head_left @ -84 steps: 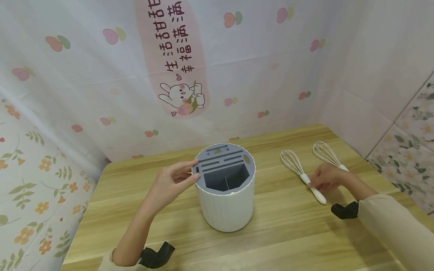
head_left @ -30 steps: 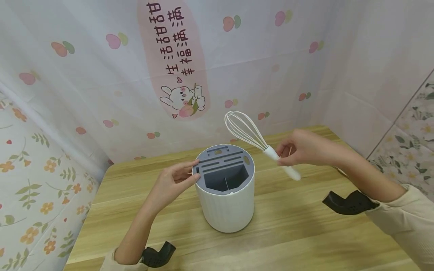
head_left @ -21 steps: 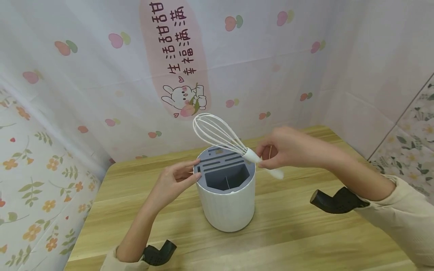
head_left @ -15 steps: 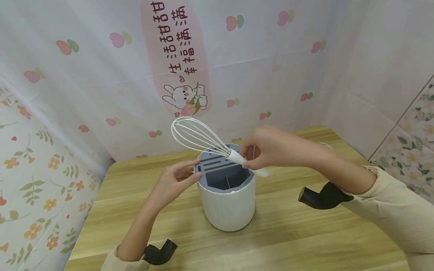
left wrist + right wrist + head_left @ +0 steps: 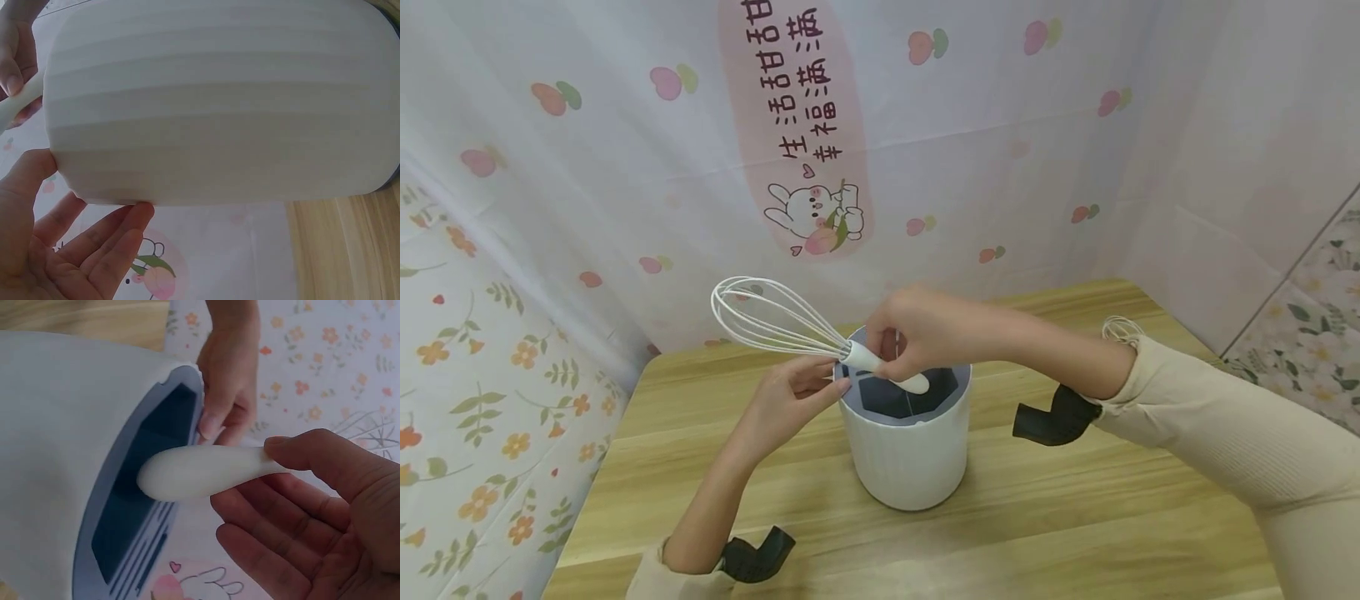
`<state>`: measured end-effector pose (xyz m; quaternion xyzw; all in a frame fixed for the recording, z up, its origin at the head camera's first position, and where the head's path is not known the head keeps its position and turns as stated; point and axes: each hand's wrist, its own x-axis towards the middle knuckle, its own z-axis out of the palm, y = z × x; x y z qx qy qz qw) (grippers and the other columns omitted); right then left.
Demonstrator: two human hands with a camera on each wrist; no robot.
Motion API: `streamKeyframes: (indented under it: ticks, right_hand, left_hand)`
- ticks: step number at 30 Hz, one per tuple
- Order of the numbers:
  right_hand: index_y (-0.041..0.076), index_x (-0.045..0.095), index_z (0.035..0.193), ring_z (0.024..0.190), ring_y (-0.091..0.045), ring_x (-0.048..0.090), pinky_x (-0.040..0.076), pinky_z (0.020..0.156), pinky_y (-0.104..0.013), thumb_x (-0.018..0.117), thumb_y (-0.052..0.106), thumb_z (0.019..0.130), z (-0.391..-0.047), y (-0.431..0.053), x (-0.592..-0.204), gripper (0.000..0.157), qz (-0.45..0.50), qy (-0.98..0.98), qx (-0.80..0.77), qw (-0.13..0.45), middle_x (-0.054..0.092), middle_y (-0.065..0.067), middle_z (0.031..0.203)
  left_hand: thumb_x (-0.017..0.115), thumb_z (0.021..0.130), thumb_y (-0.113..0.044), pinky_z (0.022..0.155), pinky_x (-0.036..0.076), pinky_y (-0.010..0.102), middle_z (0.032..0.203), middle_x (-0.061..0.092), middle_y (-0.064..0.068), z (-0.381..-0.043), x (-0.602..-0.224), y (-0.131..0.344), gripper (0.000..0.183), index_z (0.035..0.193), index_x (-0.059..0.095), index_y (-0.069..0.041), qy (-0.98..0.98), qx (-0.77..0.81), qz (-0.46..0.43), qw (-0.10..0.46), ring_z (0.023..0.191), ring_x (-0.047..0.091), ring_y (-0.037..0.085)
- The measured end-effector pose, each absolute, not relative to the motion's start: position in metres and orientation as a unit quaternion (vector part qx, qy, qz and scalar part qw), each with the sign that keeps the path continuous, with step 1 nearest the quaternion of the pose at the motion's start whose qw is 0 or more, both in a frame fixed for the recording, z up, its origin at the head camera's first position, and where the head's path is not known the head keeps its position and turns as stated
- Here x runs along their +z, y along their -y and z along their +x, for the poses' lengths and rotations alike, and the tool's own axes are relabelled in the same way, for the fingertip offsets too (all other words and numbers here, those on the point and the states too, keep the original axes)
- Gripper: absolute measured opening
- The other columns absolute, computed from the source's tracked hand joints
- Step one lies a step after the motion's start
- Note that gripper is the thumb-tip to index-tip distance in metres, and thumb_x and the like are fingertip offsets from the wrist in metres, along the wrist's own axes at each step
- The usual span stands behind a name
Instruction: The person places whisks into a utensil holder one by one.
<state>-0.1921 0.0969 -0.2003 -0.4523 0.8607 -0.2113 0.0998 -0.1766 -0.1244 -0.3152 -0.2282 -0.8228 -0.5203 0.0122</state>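
Observation:
A white whisk [image 5: 859,357] hangs over a white ribbed utensil holder [image 5: 910,462], its wire loops pointing left and the rounded handle end over the dark compartments. My right hand [image 5: 928,329] pinches its handle between thumb and fingers. In the right wrist view the handle [image 5: 194,472] shows close up before the holder's grey slotted insert [image 5: 94,519]. My left hand [image 5: 790,396] rests thumb and fingertips against the holder's left rim, fingers relaxed. The left wrist view shows those fingertips touching the holder's side [image 5: 206,112].
A second whisk [image 5: 1122,329] lies at the table's back right, mostly hidden behind the right forearm. The holder stands on the wooden table [image 5: 1037,508], with a printed curtain [image 5: 985,167] behind it. Black mounts [image 5: 1052,417] sit on both wrists.
My right hand has picked the whisk up from the table at right and carried it left over the holder. The left hand stays at the rim.

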Motion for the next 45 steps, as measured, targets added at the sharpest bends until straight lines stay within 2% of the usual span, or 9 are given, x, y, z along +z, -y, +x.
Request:
streamKeyframes:
  ticks: [15,22,27,30,36,45]
  right_hand:
    - [0.007,0.066,0.076,0.062,-0.007,0.053,0.046,0.055,-0.021,0.067,0.004,0.077,-0.212,-0.082,-0.217,0.003,-0.507,-0.823,-0.205,0.155,0.059,0.005,0.068]
    - [0.009,0.064,0.074,0.065,-0.007,0.054,0.048,0.063,-0.020,0.068,0.001,0.077,-0.216,-0.076,-0.220,0.009,-0.517,-0.811,-0.178,0.206,0.060,0.006,0.069]
    - [0.010,0.067,0.075,0.066,-0.007,0.055,0.048,0.061,-0.019,0.070,0.003,0.078,-0.214,-0.070,-0.218,0.008,-0.511,-0.822,-0.119,0.221,0.061,0.006,0.069]
    - [0.009,0.068,0.075,0.068,-0.006,0.054,0.046,0.060,-0.018,0.071,0.006,0.078,-0.212,-0.069,-0.219,0.005,-0.514,-0.829,-0.073,0.210,0.060,0.007,0.070]
    - [0.008,0.064,0.074,0.065,-0.008,0.051,0.044,0.058,-0.019,0.070,0.000,0.075,-0.210,-0.070,-0.223,0.010,-0.506,-0.835,-0.056,0.207,0.059,0.004,0.068]
    - [0.008,0.065,0.078,0.067,-0.008,0.055,0.047,0.061,-0.020,0.072,0.002,0.074,-0.211,-0.071,-0.224,0.010,-0.502,-0.835,-0.066,0.215,0.061,0.004,0.071]
  left_hand:
    - [0.066,0.085,-0.013,0.078,0.051,0.031,0.106,0.064,0.014,-0.175,-0.313,0.124,0.031,0.114,0.062,-0.003,0.812,-0.537,-0.229,0.001,0.092,0.064,0.022]
    - [0.064,0.084,-0.002,0.083,0.049,0.029,0.113,0.059,0.017,-0.177,-0.314,0.124,0.038,0.121,0.055,0.004,0.786,-0.567,-0.244,-0.004,0.102,0.059,0.024]
    - [0.064,0.083,0.003,0.082,0.049,0.028,0.113,0.061,0.016,-0.179,-0.313,0.122,0.036,0.118,0.057,0.005,0.782,-0.568,-0.256,0.001,0.100,0.059,0.019]
    - [0.066,0.083,-0.001,0.079,0.050,0.027,0.109,0.063,0.013,-0.179,-0.312,0.122,0.033,0.115,0.060,0.003,0.797,-0.551,-0.247,0.007,0.096,0.060,0.018]
    - [0.069,0.084,-0.022,0.074,0.050,0.030,0.098,0.067,0.002,-0.178,-0.311,0.123,0.035,0.117,0.063,-0.014,0.842,-0.499,-0.203,0.017,0.089,0.063,0.015]
    - [0.070,0.082,-0.024,0.075,0.050,0.031,0.098,0.067,0.000,-0.176,-0.310,0.122,0.033,0.114,0.064,-0.014,0.845,-0.496,-0.199,0.024,0.088,0.063,0.012]
